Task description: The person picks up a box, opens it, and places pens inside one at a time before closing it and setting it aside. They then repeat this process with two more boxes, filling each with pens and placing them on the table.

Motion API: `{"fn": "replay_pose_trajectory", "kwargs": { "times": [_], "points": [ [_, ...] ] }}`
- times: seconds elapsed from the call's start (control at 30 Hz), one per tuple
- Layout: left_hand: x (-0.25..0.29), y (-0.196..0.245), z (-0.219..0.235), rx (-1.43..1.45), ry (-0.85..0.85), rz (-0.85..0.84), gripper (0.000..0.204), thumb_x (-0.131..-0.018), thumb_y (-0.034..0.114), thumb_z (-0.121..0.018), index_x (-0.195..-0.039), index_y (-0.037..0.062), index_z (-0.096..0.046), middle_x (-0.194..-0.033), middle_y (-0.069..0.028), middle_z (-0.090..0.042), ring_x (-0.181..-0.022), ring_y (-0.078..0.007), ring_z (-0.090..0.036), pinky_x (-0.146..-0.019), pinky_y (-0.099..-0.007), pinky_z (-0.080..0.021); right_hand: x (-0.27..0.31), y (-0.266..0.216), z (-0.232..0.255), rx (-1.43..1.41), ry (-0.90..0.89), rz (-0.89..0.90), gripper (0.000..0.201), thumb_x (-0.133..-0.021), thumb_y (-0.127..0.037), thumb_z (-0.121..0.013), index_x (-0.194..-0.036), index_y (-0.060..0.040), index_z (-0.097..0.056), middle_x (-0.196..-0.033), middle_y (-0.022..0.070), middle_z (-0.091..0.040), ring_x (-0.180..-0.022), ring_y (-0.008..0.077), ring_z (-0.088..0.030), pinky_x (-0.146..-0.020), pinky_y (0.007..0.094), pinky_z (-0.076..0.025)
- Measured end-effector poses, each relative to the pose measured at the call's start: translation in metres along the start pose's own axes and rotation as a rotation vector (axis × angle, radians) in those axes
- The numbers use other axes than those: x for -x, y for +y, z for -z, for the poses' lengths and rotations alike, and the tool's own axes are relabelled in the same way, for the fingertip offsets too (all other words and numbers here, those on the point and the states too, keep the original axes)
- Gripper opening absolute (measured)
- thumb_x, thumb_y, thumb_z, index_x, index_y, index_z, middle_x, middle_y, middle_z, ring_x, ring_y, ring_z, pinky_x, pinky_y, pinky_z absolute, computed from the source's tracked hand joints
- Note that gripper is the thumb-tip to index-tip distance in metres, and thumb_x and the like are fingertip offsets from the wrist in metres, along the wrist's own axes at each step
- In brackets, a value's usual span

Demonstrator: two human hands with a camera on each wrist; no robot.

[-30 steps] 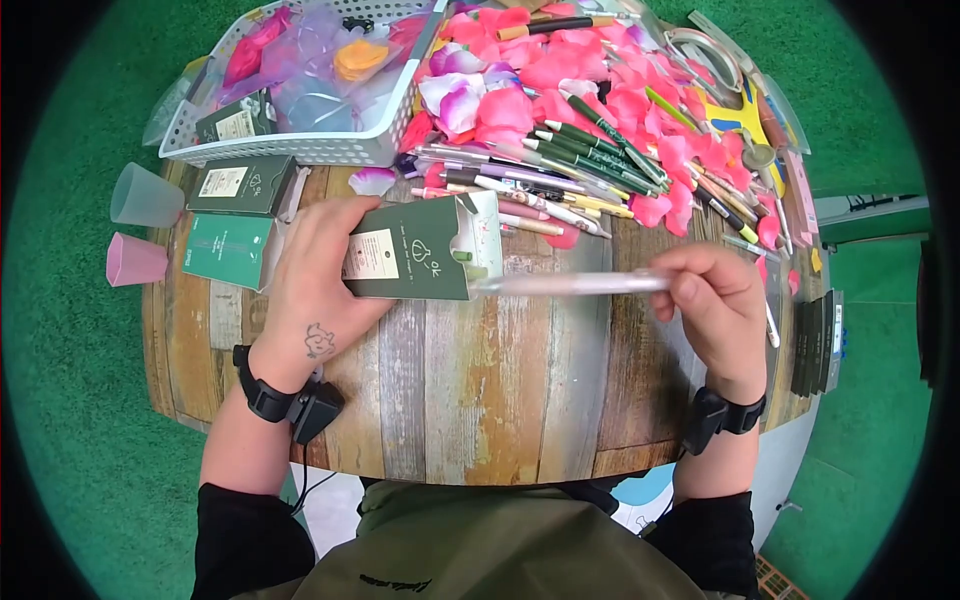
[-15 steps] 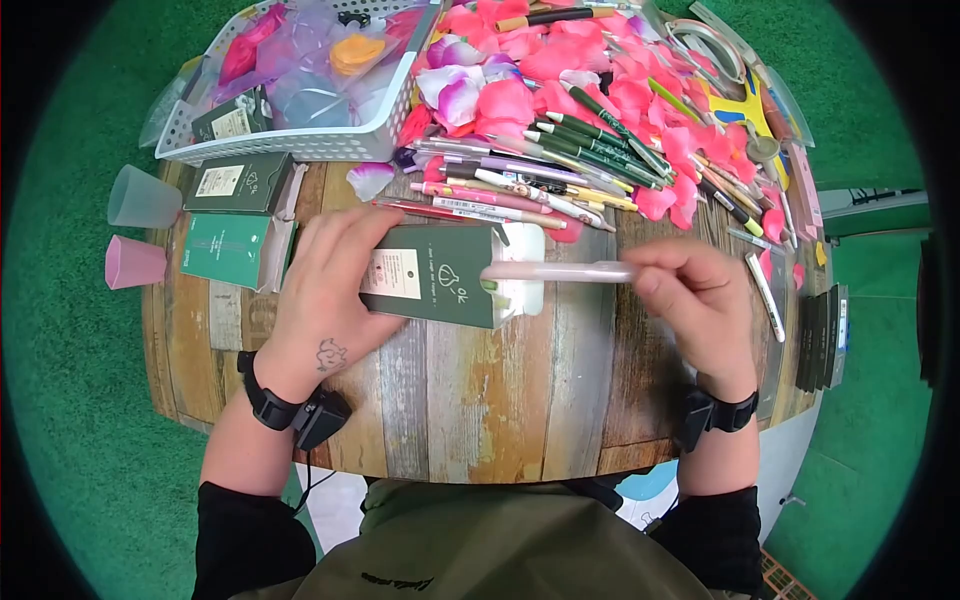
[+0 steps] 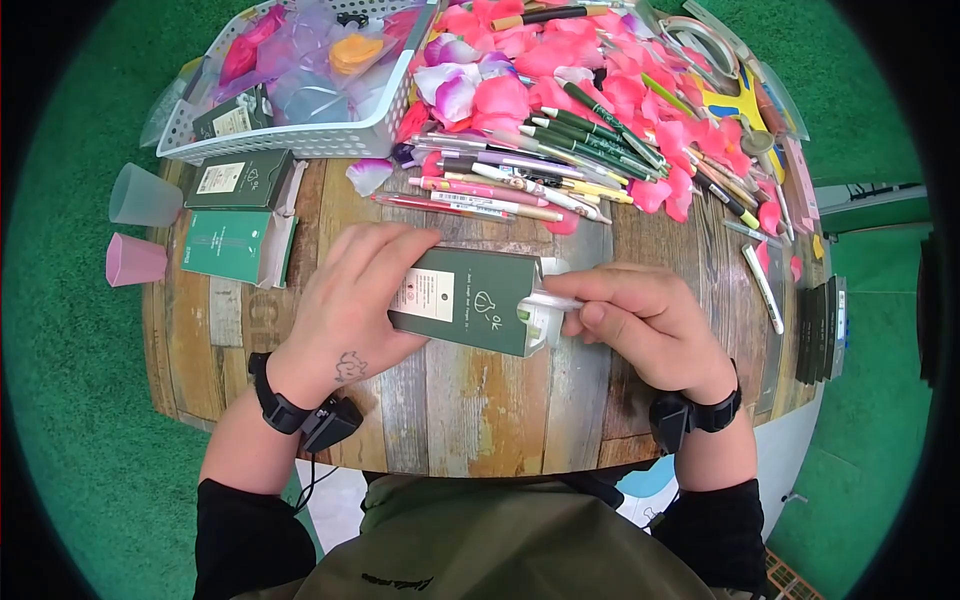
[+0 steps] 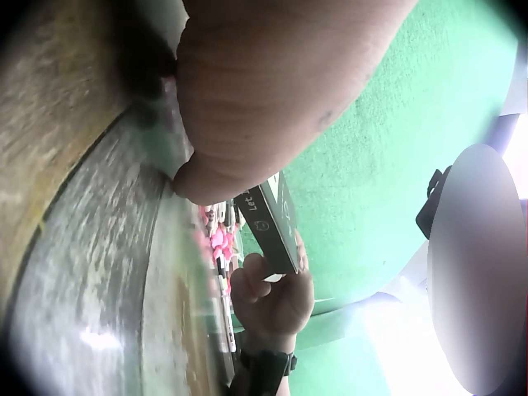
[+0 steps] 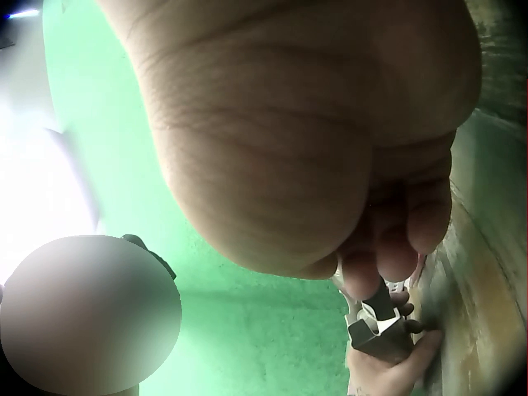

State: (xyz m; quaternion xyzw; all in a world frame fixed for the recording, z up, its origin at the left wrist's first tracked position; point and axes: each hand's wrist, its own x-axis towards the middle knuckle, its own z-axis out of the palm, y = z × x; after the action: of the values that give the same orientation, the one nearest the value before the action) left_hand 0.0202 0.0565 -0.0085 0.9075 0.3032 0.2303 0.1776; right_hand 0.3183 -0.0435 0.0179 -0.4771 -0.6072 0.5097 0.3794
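A dark green carton with a white label and a drawn "ok" sign lies on its side low over the table's middle. My left hand grips its closed end. At the right end the flaps stand open, with green pen ends just inside. My right hand pinches the tail of a pale pen at that opening; most of the pen is hidden in the carton. The right wrist view shows the carton's open mouth beyond my curled fingers. In the left wrist view the carton spans between both hands.
Pens and pink petals pile up at the back. A white basket of pouches stands back left, near two more cartons and two cups. A white pen lies at the right; dark boxes stand at the edge.
My right hand has moved left with the pale pen, which has slid almost wholly into the carton. My left hand and the carton have shifted right and slightly towards me.
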Motion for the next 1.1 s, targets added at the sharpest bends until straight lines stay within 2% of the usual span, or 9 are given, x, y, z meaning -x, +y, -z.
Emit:
{"fn": "replay_pose_trajectory", "kwargs": {
  "times": [0.23,0.33,0.43,0.53,0.63,0.73,0.93,1.03,1.1],
  "points": [
    [0.0,0.004,-0.001,0.01,-0.019,-0.053,0.073,-0.065,0.01,-0.088,-0.133,0.0067,-0.065,-0.123,-0.0136,-0.064,-0.113,-0.0375,-0.062,-0.098,-0.0459,-0.053,-0.002,0.01,-0.01,-0.238,0.066,-0.152,0.012,-0.098,-0.003,-0.074,-0.109,-0.0027,-0.07,-0.084,-0.003,-0.068,-0.08,0.0015,-0.061,-0.07,0.022,-0.049],
    [0.0,0.007,-0.002,0.028,-0.035,-0.064,0.072,-0.065,0.011,-0.088,-0.132,0.0065,-0.065,-0.122,-0.0136,-0.064,-0.112,-0.0373,-0.062,-0.096,-0.0452,-0.053,-0.004,0.012,-0.01,-0.03,0.042,-0.165,0.014,-0.097,-0.005,-0.077,-0.103,-0.0045,-0.065,-0.082,-0.0049,-0.064,-0.075,0.0005,-0.057,-0.067,0.0197,-0.046],
    [-0.001,0.007,-0.001,0.027,-0.041,-0.057,0.071,-0.065,0.011,-0.088,-0.132,0.0062,-0.065,-0.121,-0.0135,-0.064,-0.111,-0.0371,-0.063,-0.095,-0.045,-0.054,-0.003,0.018,-0.004,0.024,0.009,-0.163,0.015,-0.097,-0.007,-0.078,-0.108,-0.0043,-0.067,-0.085,-0.0065,-0.063,-0.075,0.0004,-0.057,-0.066,0.0198,-0.046],
    [0.0,0.006,-0.001,0.035,-0.04,-0.061,0.071,-0.065,0.011,-0.088,-0.132,0.0059,-0.065,-0.121,-0.0138,-0.064,-0.111,-0.0372,-0.063,-0.096,-0.0453,-0.053,-0.004,0.015,0.006,-0.231,0.204,-0.178,0.016,-0.098,-0.009,-0.077,-0.111,-0.0034,-0.069,-0.088,-0.0075,-0.065,-0.079,0.001,-0.058,-0.068,0.021,-0.047],
    [0.001,0.004,0.001,0.039,-0.033,-0.049,0.072,-0.065,0.01,-0.088,-0.133,0.0055,-0.065,-0.122,-0.0145,-0.064,-0.112,-0.0374,-0.062,-0.097,-0.0456,-0.053,-0.01,0.029,0.023,-0.025,0.416,-0.228,0.018,-0.099,-0.009,-0.075,-0.115,-0.0019,-0.073,-0.093,-0.0044,-0.067,-0.08,0.0051,-0.06,-0.073,0.0227,-0.049],
    [0.001,0.002,0.002,0.036,-0.026,-0.034,0.073,-0.064,0.009,-0.088,-0.133,0.0053,-0.065,-0.122,-0.0148,-0.064,-0.112,-0.0376,-0.062,-0.098,-0.0458,-0.052,-0.012,0.037,0.03,0.416,0.492,-0.103,0.02,-0.095,-0.01,-0.077,-0.113,-0.002,-0.075,-0.094,0.0017,-0.068,-0.08,0.0099,-0.064,-0.074,0.0258,-0.051],
    [0.001,0.001,0.001,0.036,-0.026,-0.036,0.074,-0.063,0.008,-0.087,-0.134,0.0053,-0.064,-0.122,-0.0145,-0.065,-0.113,-0.0378,-0.062,-0.099,-0.0461,-0.052,-0.016,0.037,0.026,0.717,0.414,-0.025,0.023,-0.091,-0.015,-0.078,-0.111,-0.0045,-0.077,-0.098,0.0126,-0.07,-0.085,0.0276,-0.071,-0.075,0.0389,-0.055],
    [0.001,0.001,0.001,0.031,-0.033,-0.028,0.075,-0.063,0.008,-0.087,-0.134,0.0055,-0.064,-0.122,-0.0145,-0.065,-0.113,-0.038,-0.062,-0.099,-0.0462,-0.052,-0.02,0.037,0.022,0.803,0.426,-0.037,0.021,-0.091,-0.018,-0.078,-0.108,-0.0043,-0.077,-0.099,0.0137,-0.071,-0.088,0.0335,-0.071,-0.077,0.0427,-0.056],
    [0.001,0.003,0.001,0.036,-0.033,-0.024,0.075,-0.063,0.008,-0.088,-0.134,0.0058,-0.064,-0.123,-0.0146,-0.064,-0.113,-0.0381,-0.062,-0.099,-0.0463,-0.052,-0.023,0.038,0.02,0.831,0.435,-0.047,0.02,-0.092,-0.019,-0.078,-0.105,-0.0041,-0.076,-0.099,0.0133,-0.071,-0.089,0.0341,-0.071,-0.078,0.0427,-0.056]
  ]
}}
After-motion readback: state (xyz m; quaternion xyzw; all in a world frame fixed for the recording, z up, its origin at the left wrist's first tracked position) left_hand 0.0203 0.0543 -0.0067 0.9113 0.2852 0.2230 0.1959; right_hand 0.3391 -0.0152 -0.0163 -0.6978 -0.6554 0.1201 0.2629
